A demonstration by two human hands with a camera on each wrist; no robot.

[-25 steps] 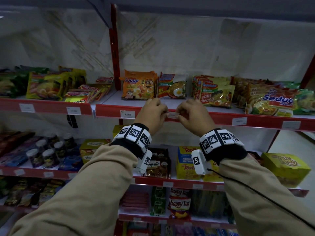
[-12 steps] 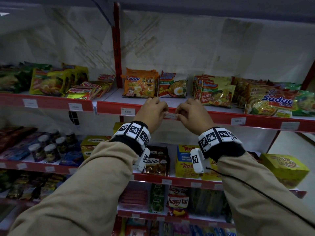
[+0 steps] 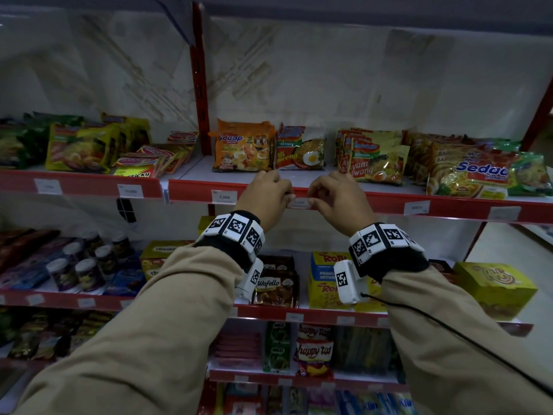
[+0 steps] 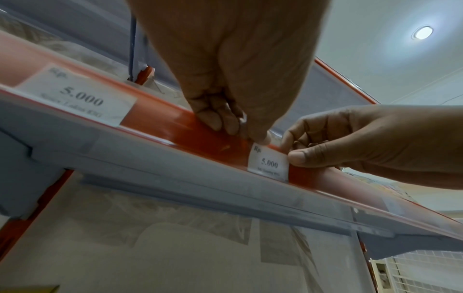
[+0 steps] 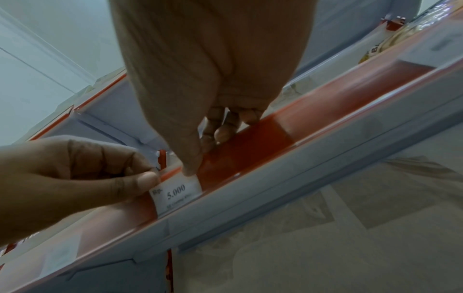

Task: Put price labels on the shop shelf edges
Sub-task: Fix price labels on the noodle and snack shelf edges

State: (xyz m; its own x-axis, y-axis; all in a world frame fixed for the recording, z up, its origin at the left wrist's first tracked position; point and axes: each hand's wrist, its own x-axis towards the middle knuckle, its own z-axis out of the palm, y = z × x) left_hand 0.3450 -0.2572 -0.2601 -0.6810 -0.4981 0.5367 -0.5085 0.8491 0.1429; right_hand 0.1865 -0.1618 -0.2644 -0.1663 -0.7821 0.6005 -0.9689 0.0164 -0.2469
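Observation:
A small white price label (image 3: 300,202) printed "Rp. 5.000" sits against the red edge strip (image 3: 386,206) of the noodle shelf. My left hand (image 3: 288,199) pinches its left end, thumb tip on the label's upper corner (image 4: 260,139), fingers curled over the strip. My right hand (image 3: 311,201) pinches the right end, thumb (image 4: 298,158) on the front. In the wrist views the label (image 4: 269,164) (image 5: 177,194) lies low in the strip, behind its clear cover lip. The right thumb (image 5: 190,168) touches its top edge.
Another "5.000" label (image 3: 224,196) is in the same strip to the left, more labels (image 3: 416,207) to the right. Noodle packs (image 3: 300,151) stand just behind my hands. Lower shelves hold wafer packs (image 3: 276,284) and boxes (image 3: 495,287).
Both hands stay at the same spot on the shelf edge with the label between them. Only the head view has drifted slightly.

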